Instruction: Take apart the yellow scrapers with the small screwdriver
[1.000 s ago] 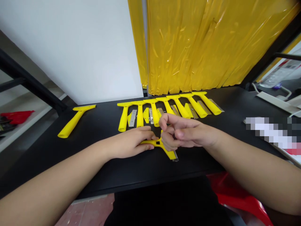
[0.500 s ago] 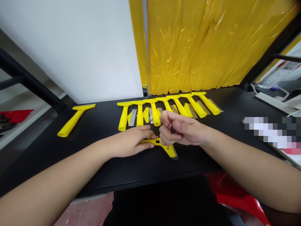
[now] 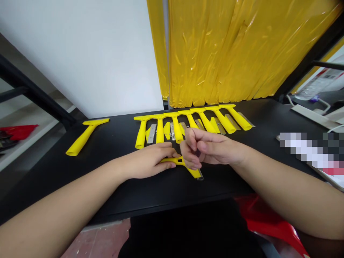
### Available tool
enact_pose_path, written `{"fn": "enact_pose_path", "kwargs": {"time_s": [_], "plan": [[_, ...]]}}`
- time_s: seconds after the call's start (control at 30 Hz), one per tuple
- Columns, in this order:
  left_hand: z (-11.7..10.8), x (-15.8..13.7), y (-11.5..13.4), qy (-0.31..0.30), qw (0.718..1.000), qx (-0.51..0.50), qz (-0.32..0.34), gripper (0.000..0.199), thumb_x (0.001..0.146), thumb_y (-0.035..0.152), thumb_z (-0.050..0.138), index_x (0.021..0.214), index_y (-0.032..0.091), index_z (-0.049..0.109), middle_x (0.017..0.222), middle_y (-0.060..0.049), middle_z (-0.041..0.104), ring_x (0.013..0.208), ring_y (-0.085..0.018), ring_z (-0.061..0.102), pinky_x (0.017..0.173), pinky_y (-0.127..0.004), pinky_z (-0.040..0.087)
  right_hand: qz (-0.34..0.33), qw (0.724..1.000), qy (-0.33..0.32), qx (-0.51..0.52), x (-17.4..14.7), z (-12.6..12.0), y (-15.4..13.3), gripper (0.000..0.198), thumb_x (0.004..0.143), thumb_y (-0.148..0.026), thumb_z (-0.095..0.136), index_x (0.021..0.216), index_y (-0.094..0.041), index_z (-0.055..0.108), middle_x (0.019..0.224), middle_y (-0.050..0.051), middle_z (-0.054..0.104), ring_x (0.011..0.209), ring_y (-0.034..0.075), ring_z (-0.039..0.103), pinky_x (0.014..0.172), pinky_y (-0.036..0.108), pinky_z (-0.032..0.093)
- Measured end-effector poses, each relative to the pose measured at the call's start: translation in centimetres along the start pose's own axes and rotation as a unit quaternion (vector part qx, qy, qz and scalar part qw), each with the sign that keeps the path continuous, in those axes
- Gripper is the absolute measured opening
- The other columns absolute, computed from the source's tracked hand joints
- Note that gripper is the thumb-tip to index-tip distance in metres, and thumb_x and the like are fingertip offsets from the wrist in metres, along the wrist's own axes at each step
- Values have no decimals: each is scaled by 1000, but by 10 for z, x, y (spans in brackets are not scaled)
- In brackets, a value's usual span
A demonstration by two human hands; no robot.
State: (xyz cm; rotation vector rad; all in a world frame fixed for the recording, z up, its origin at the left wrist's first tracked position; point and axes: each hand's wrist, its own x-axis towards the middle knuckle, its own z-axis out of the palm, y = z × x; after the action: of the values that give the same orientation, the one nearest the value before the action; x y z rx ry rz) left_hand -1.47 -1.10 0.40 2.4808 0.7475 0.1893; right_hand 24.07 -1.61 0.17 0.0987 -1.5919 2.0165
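My left hand [image 3: 150, 159] is closed on the handle of a yellow scraper [image 3: 192, 172] lying on the black table, its metal blade edge toward the right. Over the scraper's head, my right hand [image 3: 209, 146] has its fingers curled and its thumb bent in. Whatever it may hold is too small or hidden to make out. Behind both hands runs a row of yellow scraper handles [image 3: 176, 129], several of them. Between these handles lie metal blades [image 3: 152, 134] and small yellow plates [image 3: 167, 131].
A single yellow scraper handle [image 3: 82, 139] lies apart at the left. Yellow plastic wrapping [image 3: 215, 53] and a white panel [image 3: 88, 53] stand behind the black table [image 3: 118, 199]. At the right are a blurred-out item [image 3: 309, 152] and a pale metal bar [image 3: 311, 116].
My right hand has shifted slightly, its fingers loosening a little and reaching lower over the scraper's head. The left hand stays on the handle.
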Motion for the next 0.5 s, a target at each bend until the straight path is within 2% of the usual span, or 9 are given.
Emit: {"fn": "enact_pose_path", "kwargs": {"time_s": [0.07, 0.13, 0.2, 0.27, 0.33, 0.4, 0.5], "plan": [[0, 0, 0, -15, 1000, -5, -7, 22, 108, 39, 60, 117, 25, 73, 114, -8, 70, 108, -25, 69, 101, -40, 56, -5, 1000, -6, 9, 1, -2, 1, 35, 115, -42, 48, 90, -18, 57, 86, 1, 55, 74, 14, 54, 73, 32, 50], [0, 1, 1, -24, 1000, -5, -20, 23, 108, 38, 59, 121, 24, 72, 117, -9, 69, 110, -26, 68, 101, -41, 56, -6, 999, -20, 28, 2, -4, 2, 44, 116, -45, 41, 86, -18, 58, 75, -2, 47, 65, 13, 46, 68, 30, 50], [0, 1, 1, -27, 999, 1, -33, 25, 108, 37, 59, 123, 22, 71, 119, -9, 67, 111, -26, 68, 101, -41, 56, -7, 999, -26, 41, 2, -4, 2, 41, 114, -54, 44, 93, -20, 56, 68, -8, 37, 58, 11, 34, 63, 28, 46], [0, 1, 1, -26, 999, 4, -37, 25, 107, 37, 60, 124, 22, 71, 119, -9, 67, 111, -26, 67, 101, -41, 56, -2, 999, -14, 40, 1, -3, 1, 36, 110, -59, 54, 103, -24, 52, 69, -10, 36, 58, 11, 31, 66, 28, 46], [0, 1, 1, -20, 999, 1, -28, 25, 107, 38, 61, 124, 24, 72, 118, -8, 68, 110, -26, 68, 102, -40, 56, 13, 999, 1, 39, 0, -2, 0, 28, 109, -50, 60, 105, -25, 49, 75, -7, 44, 63, 11, 39, 71, 29, 47], [0, 1, 0, -18, 1000, -9, -17, 23, 107, 39, 61, 122, 26, 72, 117, -7, 69, 111, -25, 68, 103, -40, 55, 15, 999, 6, 36, -1, -3, -1, 20, 110, -39, 59, 101, -22, 54, 84, -3, 52, 71, 12, 51, 75, 32, 51], [0, 1, 0, -19, 1000, -18, -13, 23, 108, 40, 59, 121, 26, 73, 117, -8, 69, 112, -25, 69, 102, -40, 56, 6, 1000, -7, 16, -1, -5, 1, 38, 113, -41, 51, 89, -15, 64, 86, 2, 56, 74, 14, 56, 76, 34, 55]]}}
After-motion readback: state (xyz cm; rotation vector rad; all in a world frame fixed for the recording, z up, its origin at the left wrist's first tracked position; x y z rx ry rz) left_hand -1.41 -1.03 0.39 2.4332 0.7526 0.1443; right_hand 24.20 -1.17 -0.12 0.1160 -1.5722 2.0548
